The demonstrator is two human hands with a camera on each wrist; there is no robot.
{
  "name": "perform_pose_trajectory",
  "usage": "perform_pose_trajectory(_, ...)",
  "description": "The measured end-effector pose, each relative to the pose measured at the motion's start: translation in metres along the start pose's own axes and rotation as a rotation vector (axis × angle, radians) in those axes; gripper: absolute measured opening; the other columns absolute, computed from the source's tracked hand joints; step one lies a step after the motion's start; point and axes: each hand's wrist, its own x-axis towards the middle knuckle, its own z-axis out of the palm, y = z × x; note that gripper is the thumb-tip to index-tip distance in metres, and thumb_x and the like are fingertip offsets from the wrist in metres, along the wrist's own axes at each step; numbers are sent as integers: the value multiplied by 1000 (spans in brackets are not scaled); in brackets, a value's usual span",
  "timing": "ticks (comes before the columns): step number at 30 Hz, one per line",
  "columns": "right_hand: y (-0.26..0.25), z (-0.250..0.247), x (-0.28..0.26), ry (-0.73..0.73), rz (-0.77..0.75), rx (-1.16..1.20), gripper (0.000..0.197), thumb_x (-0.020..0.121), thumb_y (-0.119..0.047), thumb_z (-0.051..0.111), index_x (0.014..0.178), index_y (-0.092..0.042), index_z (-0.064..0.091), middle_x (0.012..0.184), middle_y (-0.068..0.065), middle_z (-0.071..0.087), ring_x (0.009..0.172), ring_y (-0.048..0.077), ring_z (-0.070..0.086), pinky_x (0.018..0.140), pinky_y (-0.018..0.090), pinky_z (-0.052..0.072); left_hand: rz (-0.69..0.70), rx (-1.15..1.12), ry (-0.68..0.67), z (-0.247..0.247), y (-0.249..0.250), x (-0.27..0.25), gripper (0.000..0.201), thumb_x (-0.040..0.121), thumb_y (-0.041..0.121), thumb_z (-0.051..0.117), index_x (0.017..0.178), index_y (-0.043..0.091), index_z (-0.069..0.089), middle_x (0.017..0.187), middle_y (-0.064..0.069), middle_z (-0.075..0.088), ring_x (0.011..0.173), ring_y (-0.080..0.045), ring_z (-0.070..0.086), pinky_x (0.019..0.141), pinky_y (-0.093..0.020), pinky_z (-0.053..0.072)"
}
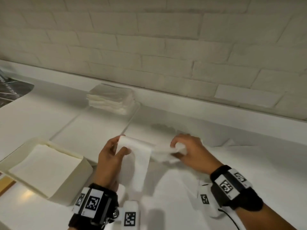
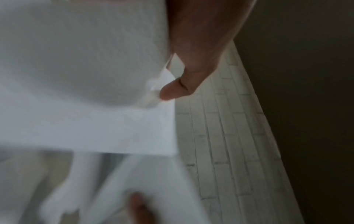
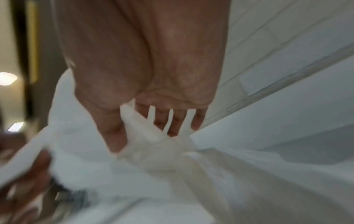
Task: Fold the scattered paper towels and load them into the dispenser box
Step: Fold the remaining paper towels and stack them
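A white paper towel (image 1: pixel 141 153) stretches in the air between both hands above the white counter. My left hand (image 1: pixel 114 151) pinches its left end between thumb and fingers, and a strip hangs down from there. My right hand (image 1: pixel 181 148) grips the crumpled right end; in the right wrist view the towel (image 3: pixel 153 151) bunches under the curled fingers (image 3: pixel 172 121). In the left wrist view the towel (image 2: pixel 86 75) fills the frame beside the thumb (image 2: pixel 172 91). The cream dispenser box (image 1: pixel 71 178) stands open at the lower left with flat towels (image 1: pixel 44 165) inside.
A stack of folded towels (image 1: pixel 111 100) sits at the back near the white brick wall (image 1: pixel 166 47). More loose towels (image 1: pixel 249 156) lie spread on the counter to the right. A dark sink (image 1: pixel 13 90) is at the far left.
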Motion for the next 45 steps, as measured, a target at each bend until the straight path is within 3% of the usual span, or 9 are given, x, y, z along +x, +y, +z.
perform_pose_trajectory(7,-55,-41,-6,189,192,916,29,88,-16,65,118,-18,65,114,-3,73,104,13,70,89,28,56,107,-155,-63,19,-6,9,68,69,0,79,127,31,60,120,0,67,110,-22,65,94,-38,51)
perform_pose_trajectory(16,-62,-2,-4,326,239,573,44,84,-17,77,123,-27,59,113,-15,70,104,2,66,90,27,55,97,-196,-644,44,15,7,63,76,22,57,137,38,54,131,4,66,119,-18,64,87,-31,55)
perform_pose_trajectory(21,-69,20,-1,399,246,497,58,72,-38,86,120,-37,54,112,-18,67,101,2,65,84,26,55,244,-32,-404,42,5,14,56,85,28,72,137,31,53,126,9,69,116,-13,66,95,-37,55)
perform_pose_trajectory(25,-41,28,-1,309,424,296,69,65,-51,85,121,-39,45,111,-11,51,89,8,60,76,20,51,521,192,-243,31,11,28,58,98,14,62,146,37,38,122,43,58,107,13,61,84,-3,47)
perform_pose_trajectory(31,34,18,-4,-109,640,-506,61,96,-44,51,148,-19,34,149,5,32,133,26,36,106,38,36,907,720,-458,4,59,19,99,83,18,58,157,46,-2,98,6,70,54,-12,55,59,-20,51)
perform_pose_trajectory(33,41,15,-2,-147,564,-571,54,95,-40,52,144,-23,39,144,3,39,127,23,43,103,37,37,933,859,-486,-2,69,9,103,81,19,64,158,43,0,72,23,54,61,-10,52,58,-16,44)
perform_pose_trajectory(36,46,9,2,-97,426,-654,43,93,-35,57,134,-29,46,132,-2,46,113,19,54,92,35,32,876,943,-462,-10,70,0,102,82,23,70,157,45,5,90,24,63,80,-14,62,67,-23,50)
perform_pose_trajectory(41,44,0,6,-173,319,-623,8,95,-23,53,93,-31,55,95,-11,64,86,11,59,94,31,33,649,701,-473,-22,63,-3,27,84,30,75,107,38,64,86,25,72,76,2,69,64,-11,49)
perform_pose_trajectory(45,31,-29,0,122,199,-385,15,99,-20,51,87,-29,52,75,-16,55,70,10,55,81,32,40,406,257,-477,-16,56,-11,25,67,36,85,89,24,82,93,3,80,90,-11,75,76,-18,55)
